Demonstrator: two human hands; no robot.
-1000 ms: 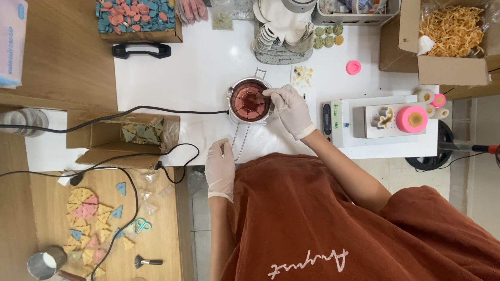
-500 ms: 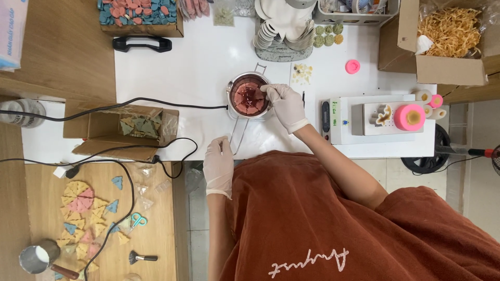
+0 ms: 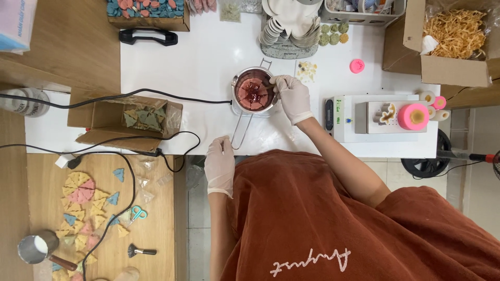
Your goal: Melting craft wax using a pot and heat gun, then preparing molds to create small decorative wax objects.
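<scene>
Melting work is going on at the small metal pot point(image 3: 253, 92), which is sitting on the white table point(image 3: 198, 62) just ahead of the person and is holding reddish-pink wedge pieces in a dark red liquid. In the head view, the gloved right hand point(image 3: 292, 96) is curling its fingers over the pot's right rim, seemingly pressing or placing a piece inside; whether it is pinching anything cannot be told. The gloved left hand point(image 3: 220, 165) is resting loosely, holding nothing, near the tip of the pot's wire handle point(image 3: 240, 130), on the near side. Judging by this, the next move is calling for steadying that handle while the pieces get worked down. To the pot's right a white scale point(image 3: 344, 122) is carrying a pink round mould point(image 3: 415, 116); to its left an open carton point(image 3: 125, 120) is holding coloured wedges. The right fingertips are partly hidden by the rim, and the heat source under the pot is out of sight.
</scene>
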